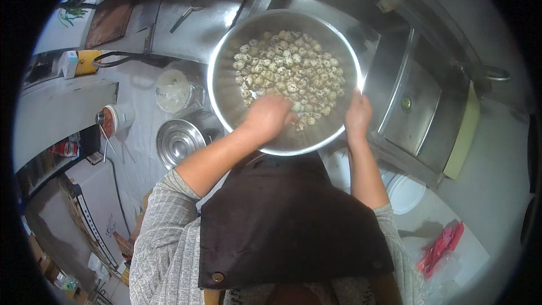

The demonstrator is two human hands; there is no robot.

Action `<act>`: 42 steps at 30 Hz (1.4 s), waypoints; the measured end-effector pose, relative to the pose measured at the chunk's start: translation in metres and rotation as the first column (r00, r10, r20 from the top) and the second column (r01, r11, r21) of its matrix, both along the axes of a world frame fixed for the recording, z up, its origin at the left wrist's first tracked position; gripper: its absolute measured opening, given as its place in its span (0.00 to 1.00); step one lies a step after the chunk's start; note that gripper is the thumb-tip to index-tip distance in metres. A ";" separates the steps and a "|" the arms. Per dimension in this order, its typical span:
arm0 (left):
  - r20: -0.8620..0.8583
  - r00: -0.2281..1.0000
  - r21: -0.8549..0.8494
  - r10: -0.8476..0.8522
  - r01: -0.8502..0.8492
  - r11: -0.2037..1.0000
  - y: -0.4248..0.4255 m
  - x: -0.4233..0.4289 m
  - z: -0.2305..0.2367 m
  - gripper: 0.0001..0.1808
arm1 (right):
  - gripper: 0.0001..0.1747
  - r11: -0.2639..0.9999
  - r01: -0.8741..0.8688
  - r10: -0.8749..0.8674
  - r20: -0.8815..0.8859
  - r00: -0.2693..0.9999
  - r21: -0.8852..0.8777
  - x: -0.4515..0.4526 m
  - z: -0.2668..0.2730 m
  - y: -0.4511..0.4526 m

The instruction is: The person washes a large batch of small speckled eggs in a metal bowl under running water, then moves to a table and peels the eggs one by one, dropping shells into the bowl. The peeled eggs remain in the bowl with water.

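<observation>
A large stainless steel bowl (220, 93) stands before me at the edge of the sink, holding a heap of speckled quail eggs (292, 63). My left hand (271, 114) reaches into the near left part of the bowl, its fingers curled down at the eggs; whether they grip any is hidden. At the bowl's right side, my right hand (358, 114) is closed on the rim, thumb towards the top.
Right of the bowl is a steel sink basin (410, 106) with a drain. To the left stand a lidded steel pot (180, 144), a plastic-covered tub (172, 90) and a white bucket of red contents (123, 119). A red plastic bag (442, 248) lies at lower right.
</observation>
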State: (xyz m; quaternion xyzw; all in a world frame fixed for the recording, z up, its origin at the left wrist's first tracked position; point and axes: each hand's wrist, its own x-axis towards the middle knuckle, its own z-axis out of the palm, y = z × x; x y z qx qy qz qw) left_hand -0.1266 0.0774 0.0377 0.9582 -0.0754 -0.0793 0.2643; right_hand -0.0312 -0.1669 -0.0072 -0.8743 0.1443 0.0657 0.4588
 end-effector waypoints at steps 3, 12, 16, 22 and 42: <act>-0.029 0.997 0.003 0.071 -0.071 0.997 0.015 0.002 0.015 0.19 | 0.26 0.996 -0.040 0.043 0.039 0.998 -0.082 -0.001 0.000 -0.001; 0.370 0.759 0.015 0.535 -0.581 0.814 0.123 0.025 0.006 0.20 | 0.25 0.996 -0.033 0.039 0.068 0.997 -0.079 0.000 -0.006 -0.004; -0.122 0.623 -0.111 0.772 -0.782 0.614 0.168 0.067 -0.036 0.31 | 0.27 0.998 0.018 -0.015 -0.045 0.999 0.060 0.000 -0.006 -0.005; -0.045 0.729 -0.138 0.683 -0.681 0.719 0.178 0.072 -0.042 0.32 | 0.27 0.997 -0.073 0.077 0.122 0.990 -0.034 -0.003 0.011 -0.004; 0.203 0.573 -0.599 0.794 -0.569 0.564 0.142 0.000 0.025 0.22 | 0.30 0.950 -0.233 0.146 0.362 0.921 0.209 0.030 0.064 -0.016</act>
